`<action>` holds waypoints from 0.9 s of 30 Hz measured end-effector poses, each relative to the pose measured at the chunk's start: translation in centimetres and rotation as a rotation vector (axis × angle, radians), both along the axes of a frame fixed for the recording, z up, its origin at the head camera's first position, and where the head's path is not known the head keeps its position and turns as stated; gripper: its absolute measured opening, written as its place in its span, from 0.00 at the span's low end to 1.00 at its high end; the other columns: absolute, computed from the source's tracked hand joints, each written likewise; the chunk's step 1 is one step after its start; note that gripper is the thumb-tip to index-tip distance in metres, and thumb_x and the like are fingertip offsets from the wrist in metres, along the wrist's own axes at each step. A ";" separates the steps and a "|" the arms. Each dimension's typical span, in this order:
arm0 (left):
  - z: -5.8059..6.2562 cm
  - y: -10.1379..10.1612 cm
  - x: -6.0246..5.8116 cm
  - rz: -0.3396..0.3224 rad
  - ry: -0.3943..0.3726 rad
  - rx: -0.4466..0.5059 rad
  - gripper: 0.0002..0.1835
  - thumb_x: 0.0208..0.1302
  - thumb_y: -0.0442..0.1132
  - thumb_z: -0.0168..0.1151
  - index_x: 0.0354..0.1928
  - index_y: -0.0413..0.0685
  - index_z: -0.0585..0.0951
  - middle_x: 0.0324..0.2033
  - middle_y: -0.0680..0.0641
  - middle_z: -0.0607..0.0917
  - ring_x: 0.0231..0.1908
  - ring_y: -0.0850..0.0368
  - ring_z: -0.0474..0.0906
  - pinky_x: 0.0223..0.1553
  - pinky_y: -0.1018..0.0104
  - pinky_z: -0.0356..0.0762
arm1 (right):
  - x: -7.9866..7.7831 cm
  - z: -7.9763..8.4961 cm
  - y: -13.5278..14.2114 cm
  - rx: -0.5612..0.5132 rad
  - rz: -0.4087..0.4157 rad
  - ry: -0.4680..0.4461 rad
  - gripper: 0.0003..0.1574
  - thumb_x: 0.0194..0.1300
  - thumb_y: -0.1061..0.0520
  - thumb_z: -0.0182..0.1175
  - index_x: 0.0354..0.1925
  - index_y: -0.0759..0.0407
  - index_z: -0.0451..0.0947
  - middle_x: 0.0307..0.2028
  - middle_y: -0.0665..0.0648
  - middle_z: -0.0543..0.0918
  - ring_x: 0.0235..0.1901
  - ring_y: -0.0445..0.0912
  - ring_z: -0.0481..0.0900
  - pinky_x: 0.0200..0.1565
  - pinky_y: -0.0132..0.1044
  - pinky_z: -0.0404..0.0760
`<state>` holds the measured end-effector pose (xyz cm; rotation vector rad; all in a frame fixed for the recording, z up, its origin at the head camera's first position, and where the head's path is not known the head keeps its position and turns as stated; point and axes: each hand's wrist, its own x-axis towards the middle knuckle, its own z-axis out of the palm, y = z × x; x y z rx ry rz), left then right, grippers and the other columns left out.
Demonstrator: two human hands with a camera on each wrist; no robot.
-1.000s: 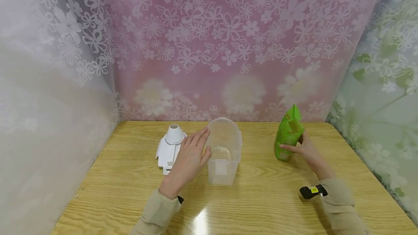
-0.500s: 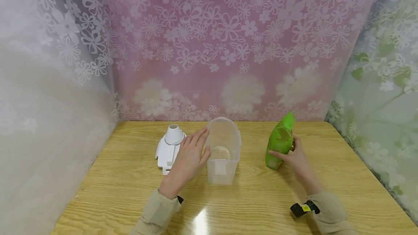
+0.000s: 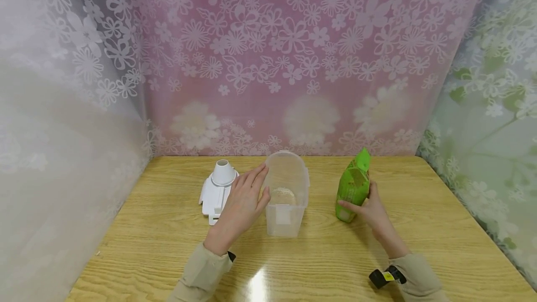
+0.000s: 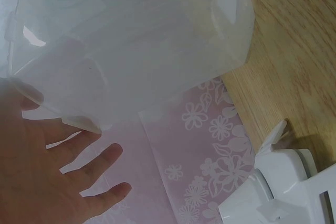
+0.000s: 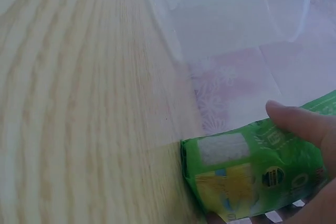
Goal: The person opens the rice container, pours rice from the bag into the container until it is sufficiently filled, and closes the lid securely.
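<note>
A clear plastic container (image 3: 287, 218) stands open-topped mid-table, with a little pale, grainy stuff at its bottom. My left hand (image 3: 243, 202) rests at its left rim, fingers extended and the thumb apart from them; the left wrist view has the fingertips (image 4: 89, 129) by the rim. On the right, my right hand (image 3: 375, 211) grips a green bag (image 3: 351, 192) around its side, thumb across the front. The bag is close to upright, its top slightly tilted right. Printed pictures show on the bag (image 5: 252, 171) in the right wrist view.
Left of the container lies a white plastic lid-like part (image 3: 214, 197) with a cone-shaped piece (image 3: 223, 173) on it, partly behind my left hand. The wooden table (image 3: 319, 264) meets a pink flowered curtain (image 3: 251, 59) at the back.
My right hand has brought the green bag left and nearer to me, towards the container. The bag's tilt and turn have changed slightly. My left hand has stayed at the rim.
</note>
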<state>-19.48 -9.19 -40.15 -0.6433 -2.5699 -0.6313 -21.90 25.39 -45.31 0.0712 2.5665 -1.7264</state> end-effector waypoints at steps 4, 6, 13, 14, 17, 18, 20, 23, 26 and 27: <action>0.0 0.0 0.0 -0.002 -0.005 0.002 0.27 0.77 0.43 0.48 0.73 0.40 0.68 0.73 0.43 0.68 0.67 0.41 0.69 0.68 0.40 0.63 | -0.4 -0.4 0.2 -0.018 0.033 -0.032 0.72 0.62 0.58 0.72 0.79 0.59 0.26 0.74 0.75 0.51 0.73 0.70 0.52 0.72 0.66 0.53; 0.0 0.0 0.0 -0.004 -0.004 0.003 0.27 0.77 0.43 0.48 0.73 0.40 0.69 0.73 0.43 0.68 0.67 0.41 0.69 0.68 0.40 0.63 | -0.5 -0.6 0.4 -0.035 0.060 -0.023 0.72 0.62 0.60 0.71 0.79 0.59 0.26 0.73 0.76 0.52 0.72 0.70 0.54 0.71 0.65 0.56; -0.1 0.0 -0.1 -0.003 0.015 0.003 0.27 0.77 0.42 0.49 0.73 0.39 0.69 0.73 0.43 0.69 0.67 0.41 0.70 0.68 0.41 0.64 | -1.0 -1.0 0.1 -0.075 0.100 -0.006 0.76 0.61 0.64 0.71 0.80 0.52 0.23 0.73 0.73 0.53 0.72 0.68 0.54 0.71 0.65 0.55; -0.1 0.0 -0.2 -0.002 0.017 0.003 0.27 0.77 0.42 0.49 0.73 0.39 0.69 0.72 0.42 0.69 0.66 0.40 0.70 0.68 0.41 0.64 | -1.1 -1.0 -0.1 -0.081 0.097 -0.008 0.76 0.61 0.64 0.71 0.80 0.52 0.23 0.73 0.73 0.53 0.71 0.68 0.55 0.71 0.64 0.54; -0.1 -0.1 -0.2 -0.005 0.020 0.009 0.26 0.77 0.41 0.50 0.72 0.39 0.69 0.72 0.42 0.69 0.66 0.40 0.70 0.67 0.40 0.64 | -1.4 -1.0 -0.9 -0.090 0.082 -0.010 0.73 0.60 0.64 0.72 0.80 0.56 0.27 0.71 0.73 0.56 0.70 0.66 0.58 0.71 0.62 0.56; -0.1 -0.1 -0.2 -0.006 0.019 0.009 0.26 0.77 0.41 0.50 0.72 0.39 0.69 0.72 0.42 0.69 0.66 0.40 0.70 0.67 0.40 0.64 | -1.5 -1.0 -1.2 -0.088 0.075 -0.016 0.71 0.60 0.64 0.72 0.80 0.57 0.29 0.71 0.73 0.57 0.70 0.66 0.59 0.71 0.61 0.57; -0.2 -0.1 -0.2 -0.007 0.017 0.009 0.26 0.77 0.41 0.50 0.72 0.39 0.69 0.72 0.42 0.69 0.66 0.40 0.70 0.67 0.40 0.64 | -1.7 -1.1 -1.7 -0.082 0.063 -0.029 0.69 0.60 0.63 0.72 0.79 0.60 0.32 0.70 0.73 0.58 0.69 0.66 0.60 0.70 0.61 0.59; -0.2 -0.1 -0.2 -0.007 0.018 0.006 0.26 0.77 0.42 0.49 0.72 0.39 0.69 0.72 0.43 0.69 0.66 0.40 0.70 0.67 0.39 0.65 | -1.9 -1.1 -2.2 -0.074 0.056 -0.049 0.68 0.61 0.61 0.72 0.79 0.60 0.32 0.70 0.73 0.59 0.69 0.66 0.61 0.70 0.61 0.61; -0.1 -0.1 -0.2 -0.007 0.018 0.005 0.26 0.77 0.42 0.49 0.72 0.39 0.70 0.73 0.43 0.69 0.66 0.40 0.70 0.67 0.40 0.64 | -2.2 -1.2 -2.6 -0.091 0.054 -0.054 0.69 0.61 0.62 0.72 0.79 0.60 0.31 0.70 0.73 0.58 0.68 0.66 0.61 0.69 0.61 0.62; -0.1 -0.1 -0.2 -0.007 0.017 0.005 0.26 0.77 0.42 0.49 0.72 0.39 0.69 0.73 0.43 0.69 0.66 0.40 0.70 0.67 0.40 0.64 | -2.2 -1.2 -2.7 -0.102 0.054 -0.058 0.70 0.60 0.62 0.72 0.79 0.59 0.31 0.70 0.73 0.58 0.69 0.66 0.61 0.70 0.61 0.61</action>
